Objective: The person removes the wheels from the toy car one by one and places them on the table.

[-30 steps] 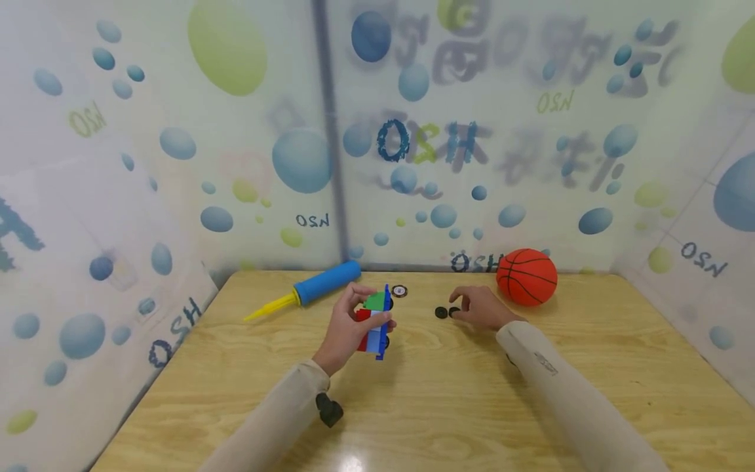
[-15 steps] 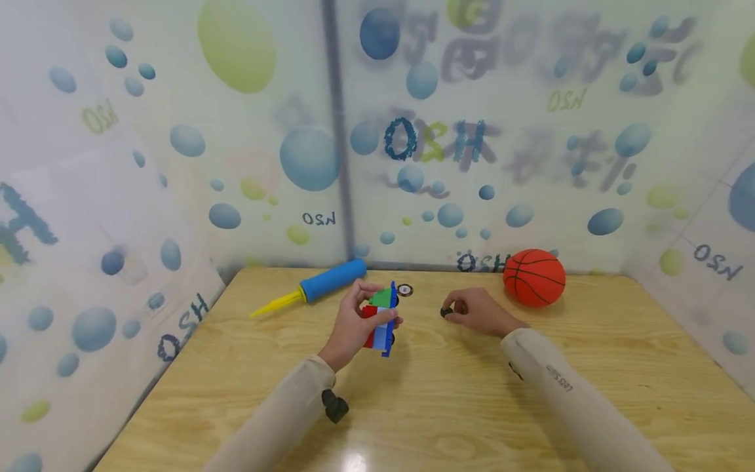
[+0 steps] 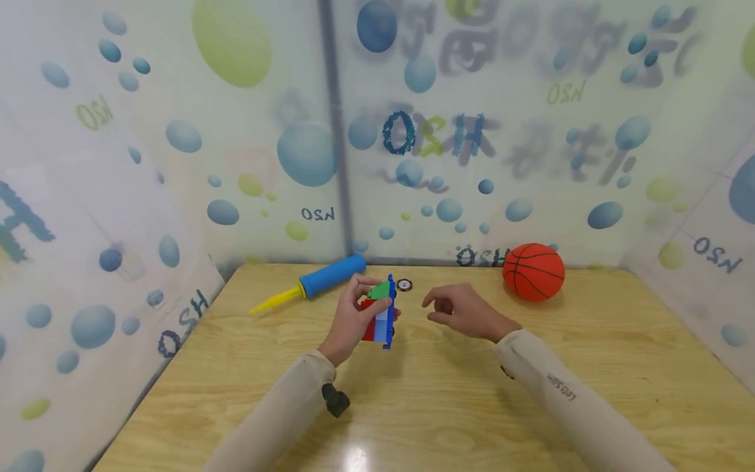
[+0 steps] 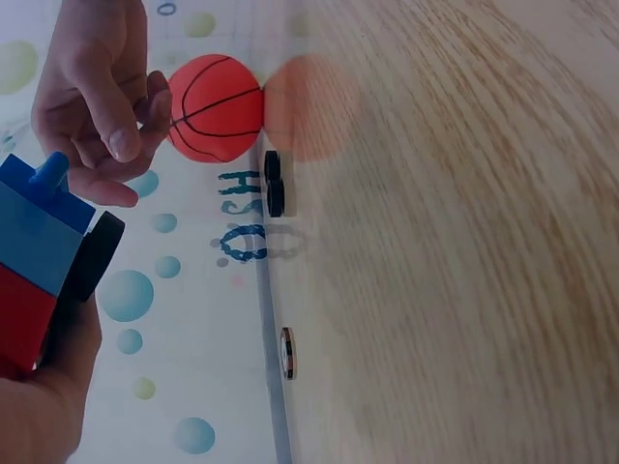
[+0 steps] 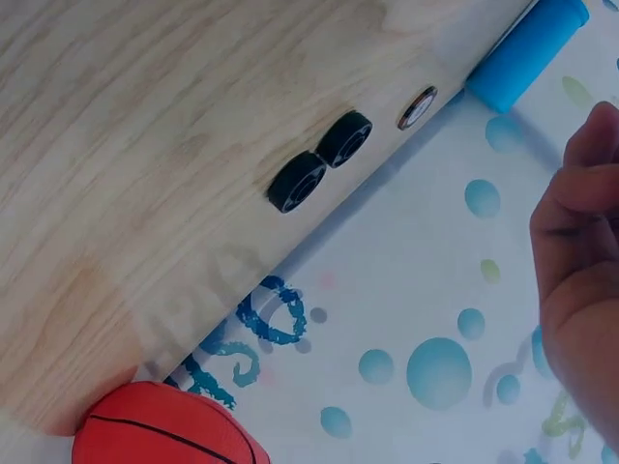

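Note:
My left hand (image 3: 348, 321) grips a toy car (image 3: 382, 328) of red, green and blue blocks, tipped on its side above the table. Its dark blue base faces right. One black wheel (image 4: 94, 256) shows on the car in the left wrist view. To the right is my right hand (image 3: 463, 311), fingers loosely bent, thumb and index finger apart, with nothing between them. Two loose black wheels lie side by side on the table in the right wrist view, one wheel (image 5: 297, 182) touching the other wheel (image 5: 345, 138). In the head view my right hand hides them.
A round chip-like disc (image 3: 404, 285) lies behind the car. At the back left is a blue and yellow hand pump (image 3: 333, 275). A red basketball (image 3: 533, 272) sits at the back right of the wooden table (image 3: 425, 406), against a patterned wall (image 3: 377, 196).
My right hand has moved left and lifted from beside the loose wheels, now covering them in the head view. My left hand keeps hold of the toy car, almost in place.

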Action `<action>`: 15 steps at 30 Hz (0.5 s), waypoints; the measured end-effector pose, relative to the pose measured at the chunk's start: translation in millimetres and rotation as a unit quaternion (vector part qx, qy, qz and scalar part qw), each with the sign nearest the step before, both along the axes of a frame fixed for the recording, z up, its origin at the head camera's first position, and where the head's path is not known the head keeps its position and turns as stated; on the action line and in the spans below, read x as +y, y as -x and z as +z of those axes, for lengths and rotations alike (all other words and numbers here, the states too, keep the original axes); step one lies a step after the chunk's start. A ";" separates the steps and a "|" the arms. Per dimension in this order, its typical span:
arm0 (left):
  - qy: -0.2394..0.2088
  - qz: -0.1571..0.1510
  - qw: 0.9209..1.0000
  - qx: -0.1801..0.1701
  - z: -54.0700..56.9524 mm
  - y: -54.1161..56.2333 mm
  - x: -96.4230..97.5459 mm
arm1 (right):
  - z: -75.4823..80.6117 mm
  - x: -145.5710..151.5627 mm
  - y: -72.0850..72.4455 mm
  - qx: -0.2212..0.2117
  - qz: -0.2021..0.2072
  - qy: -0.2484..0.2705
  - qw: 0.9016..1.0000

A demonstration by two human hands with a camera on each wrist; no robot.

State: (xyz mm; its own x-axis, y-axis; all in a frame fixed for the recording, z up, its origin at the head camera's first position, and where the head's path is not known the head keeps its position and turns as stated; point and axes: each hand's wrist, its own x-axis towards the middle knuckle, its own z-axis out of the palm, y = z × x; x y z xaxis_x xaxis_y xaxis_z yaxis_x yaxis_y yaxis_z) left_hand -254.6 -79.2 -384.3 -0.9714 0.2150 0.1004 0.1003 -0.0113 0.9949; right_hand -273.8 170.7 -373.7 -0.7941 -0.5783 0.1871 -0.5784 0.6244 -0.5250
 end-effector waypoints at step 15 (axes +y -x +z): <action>0.002 0.006 1.000 0.027 1.8 1.1 4.2 | 7.1 -20.9 -21.8 0.072 0.035 0.073 0.994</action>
